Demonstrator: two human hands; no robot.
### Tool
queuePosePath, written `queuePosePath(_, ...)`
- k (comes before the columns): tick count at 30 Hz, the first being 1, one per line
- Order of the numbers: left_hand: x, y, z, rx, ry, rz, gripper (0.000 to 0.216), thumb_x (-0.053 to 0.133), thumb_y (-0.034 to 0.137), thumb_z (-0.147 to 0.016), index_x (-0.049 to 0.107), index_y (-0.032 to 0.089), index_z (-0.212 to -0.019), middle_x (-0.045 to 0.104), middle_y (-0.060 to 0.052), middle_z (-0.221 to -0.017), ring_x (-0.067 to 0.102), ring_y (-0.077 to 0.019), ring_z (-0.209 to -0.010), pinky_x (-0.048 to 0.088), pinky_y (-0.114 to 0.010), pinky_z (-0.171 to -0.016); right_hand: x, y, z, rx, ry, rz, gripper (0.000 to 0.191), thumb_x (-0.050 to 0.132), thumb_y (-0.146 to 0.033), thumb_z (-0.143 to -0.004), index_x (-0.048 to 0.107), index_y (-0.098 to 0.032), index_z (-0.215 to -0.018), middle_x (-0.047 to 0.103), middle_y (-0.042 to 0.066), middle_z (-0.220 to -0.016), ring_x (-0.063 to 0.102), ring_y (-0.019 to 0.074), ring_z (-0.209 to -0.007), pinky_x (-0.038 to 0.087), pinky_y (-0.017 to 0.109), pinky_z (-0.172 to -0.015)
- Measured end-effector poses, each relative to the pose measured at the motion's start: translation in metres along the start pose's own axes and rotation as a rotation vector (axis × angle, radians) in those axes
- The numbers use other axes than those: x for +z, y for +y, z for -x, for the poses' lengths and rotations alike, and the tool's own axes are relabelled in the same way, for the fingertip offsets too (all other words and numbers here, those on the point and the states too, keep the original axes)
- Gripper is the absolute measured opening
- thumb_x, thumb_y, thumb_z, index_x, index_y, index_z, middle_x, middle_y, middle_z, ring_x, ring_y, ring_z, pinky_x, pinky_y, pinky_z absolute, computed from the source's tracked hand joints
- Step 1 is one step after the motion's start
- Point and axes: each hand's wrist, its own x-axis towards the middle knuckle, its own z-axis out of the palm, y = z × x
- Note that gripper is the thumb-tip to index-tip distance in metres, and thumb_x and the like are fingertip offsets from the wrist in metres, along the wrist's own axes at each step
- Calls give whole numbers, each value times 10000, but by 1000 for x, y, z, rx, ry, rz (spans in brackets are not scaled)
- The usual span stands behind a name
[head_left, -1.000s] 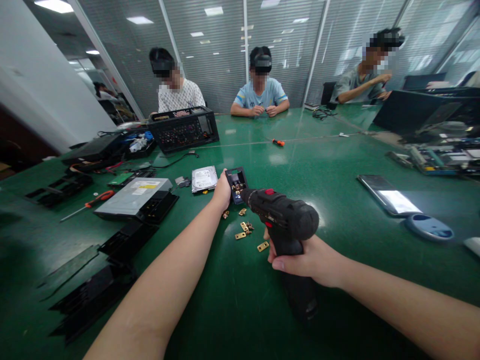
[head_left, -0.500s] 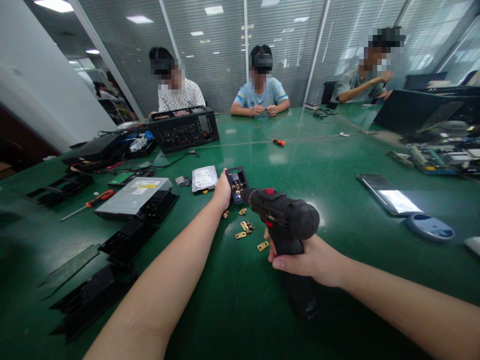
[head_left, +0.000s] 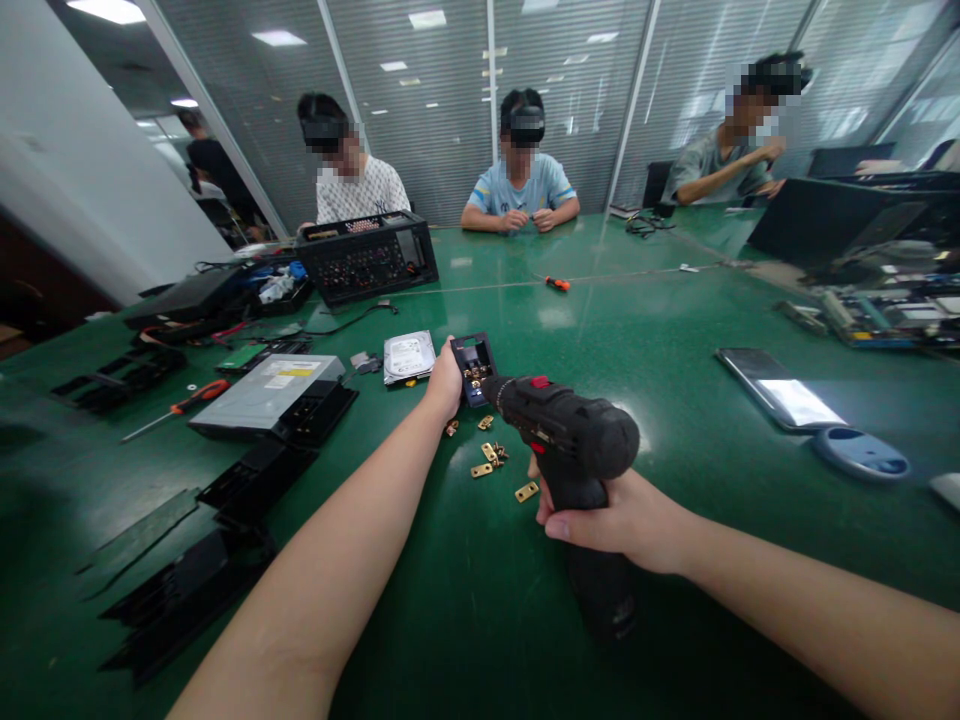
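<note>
Still unmoved, right hand [head_left: 619,525] wraps its fingers around black-and-red pistol-shaped driver [head_left: 559,425] while left hand [head_left: 446,385] grips black rectangular plastic box [head_left: 470,355]; work apparently continues.

The power drill [head_left: 566,425] hides its tip near the black box [head_left: 472,343]

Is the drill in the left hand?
No, the right hand grips the drill, while the left hand holds a small black housing.

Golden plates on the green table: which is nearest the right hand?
The rightmost plate, lying alone just left of the right hand; the others lie farther left.
</note>
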Motion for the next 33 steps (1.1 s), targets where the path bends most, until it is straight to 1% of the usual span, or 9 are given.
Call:
queuePosePath(7, 0, -1, -2, 3, -6, -33, 599, 715, 839, -1144, 721, 271, -953, 849, -60, -885, 929, -340, -1055, 756, -496, -1078, 1, 1, 0, 13, 19, 7, 728, 1220, -596, -697, 729, -263, -1119, 831, 39, -984, 764, 291, -932, 645, 452, -841)
queuePosePath(13, -1, -2, -3, 4, 8, -34, 645, 725, 893, -1112, 733, 267, -958, 876, -65, -920, 924, -325, -989, 772, -482, -1018, 0, 0, 0, 11, 8, -3, 727, 1219, -589, -714, 729, -262, -1138, 839, 34, -990, 772, 285, -926, 651, 448, -836)
queuePosePath(16, 0, -1, -2, 6, -1, -29, 633, 726, 882, -1115, 728, 268, -959, 877, -69, -920, 932, -332, -1013, 771, -481, -1031, 0, 0, 0, 6, 11, -14, 751, 1234, -580, -695, 736, -263, -1159, 842, 28, -984, 777, 282, -923, 652, 444, -834)
queuePosePath(24, 0, -1, -1, -3, -5, -5, 602, 753, 843, -1118, 723, 266, -948, 870, -74, -912, 934, -346, -1050, 761, -494, -1059, 0, 1, 0, 13, 11, -13, 756, 1231, -594, -696, 738, -262, -1162, 839, 23, -972, 768, 274, -909, 643, 441, -829)
queuePosePath(29, 0, -1, -1, -4, -6, -39, 613, 700, 864, -1134, 723, 273, -973, 866, -54, -889, 927, -319, -971, 767, -476, -1014, 0, 2, -1, 18, 14, -29, 765, 1233, -574, -688, 733, -262, -1176, 838, 21, -972, 762, 273, -905, 635, 438, -826)
queuePosePath(33, -1, -1, -3, 9, -2, -33, 633, 728, 900, -1101, 739, 276, -998, 876, -47, -900, 926, -314, -954, 768, -464, -990, 0, 1, 0, 19, 15, -27, 765, 1233, -574, -688, 733, -262, -1176, 840, 27, -983, 763, 280, -924, 642, 447, -843)
